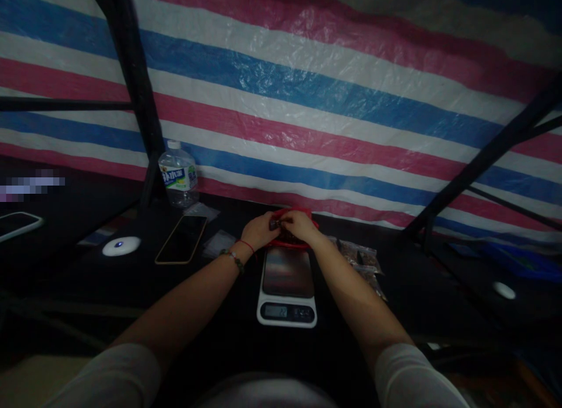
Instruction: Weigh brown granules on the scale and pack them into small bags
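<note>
Behind the kitchen scale (287, 311), both my hands meet over a red bag or container (287, 244) with dark brown contents. My left hand (258, 231) has its fingers closed around something small, dark and shiny that I cannot make out. Right beside it, my right hand (302, 225) is closed in a pinch at the same spot, its fingertips partly hidden. The scale's metal plate is bare, and its display is lit. To the right lie several small clear packets (369, 259) filled with brown bits, partly covered by my right forearm.
Left of my hands are flat clear plastic bags (218, 243), a phone (182, 239), a white oval device (122, 246) and a clear bottle (179, 177). A black frame post (134, 74) and a striped sheet (298, 109) stand behind. A blue item (522, 261) lies far right.
</note>
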### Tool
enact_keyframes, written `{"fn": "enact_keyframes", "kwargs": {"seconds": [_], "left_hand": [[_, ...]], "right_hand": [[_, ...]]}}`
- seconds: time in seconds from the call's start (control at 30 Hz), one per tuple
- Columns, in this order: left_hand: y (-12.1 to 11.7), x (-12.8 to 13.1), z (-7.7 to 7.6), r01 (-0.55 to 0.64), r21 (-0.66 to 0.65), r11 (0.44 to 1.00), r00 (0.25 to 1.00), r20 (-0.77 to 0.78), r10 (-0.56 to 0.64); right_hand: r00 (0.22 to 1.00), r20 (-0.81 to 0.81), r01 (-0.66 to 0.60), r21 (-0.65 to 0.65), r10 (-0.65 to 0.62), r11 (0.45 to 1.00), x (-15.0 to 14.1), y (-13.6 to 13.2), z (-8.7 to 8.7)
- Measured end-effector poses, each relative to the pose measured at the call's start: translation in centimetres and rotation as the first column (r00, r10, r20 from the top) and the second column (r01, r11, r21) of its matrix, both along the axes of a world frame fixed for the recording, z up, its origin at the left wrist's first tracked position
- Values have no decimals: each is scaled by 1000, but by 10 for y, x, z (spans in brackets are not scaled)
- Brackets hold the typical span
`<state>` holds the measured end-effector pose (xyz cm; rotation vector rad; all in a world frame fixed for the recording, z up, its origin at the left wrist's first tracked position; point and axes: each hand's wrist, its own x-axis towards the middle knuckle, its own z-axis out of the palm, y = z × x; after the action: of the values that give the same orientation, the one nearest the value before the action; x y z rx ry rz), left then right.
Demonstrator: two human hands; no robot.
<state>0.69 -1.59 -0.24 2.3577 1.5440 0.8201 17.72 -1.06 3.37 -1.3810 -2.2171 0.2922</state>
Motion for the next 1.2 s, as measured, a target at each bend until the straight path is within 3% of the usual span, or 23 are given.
{"fn": "enact_keyframes", "kwargs": {"seconds": [0.13, 0.33, 0.47, 0.73, 0.83, 0.97, 1.2], "left_hand": [[-1, -4, 5, 57, 24, 998, 998, 29, -58], [-3, -8, 11, 254, 75, 964, 949, 175, -264], [-7, -8, 13, 378, 108, 920, 879, 270, -393], [-9, -8, 14, 555, 137, 821, 749, 346, -564], [-6, -10, 13, 558, 150, 816, 729, 380, -569], [-3, -15, 13, 476, 127, 870, 776, 405, -484], [-5, -14, 12, 476, 72, 876, 814, 342, -470]], "right_hand": [[990, -139, 11, 37, -5, 999, 6, -6, -1], [923, -352, -183, -48, 155, 982, 9, -22, -13], [918, -377, -145, -21, 127, 989, 10, -27, -20], [908, -406, -131, -29, 108, 991, 24, -46, -17], [909, -403, -146, -71, 106, 987, 26, -59, -20], [916, -391, -162, -156, 90, 974, 26, -84, -25], [990, -109, -99, -88, 89, 991, 27, -119, -23]]}}
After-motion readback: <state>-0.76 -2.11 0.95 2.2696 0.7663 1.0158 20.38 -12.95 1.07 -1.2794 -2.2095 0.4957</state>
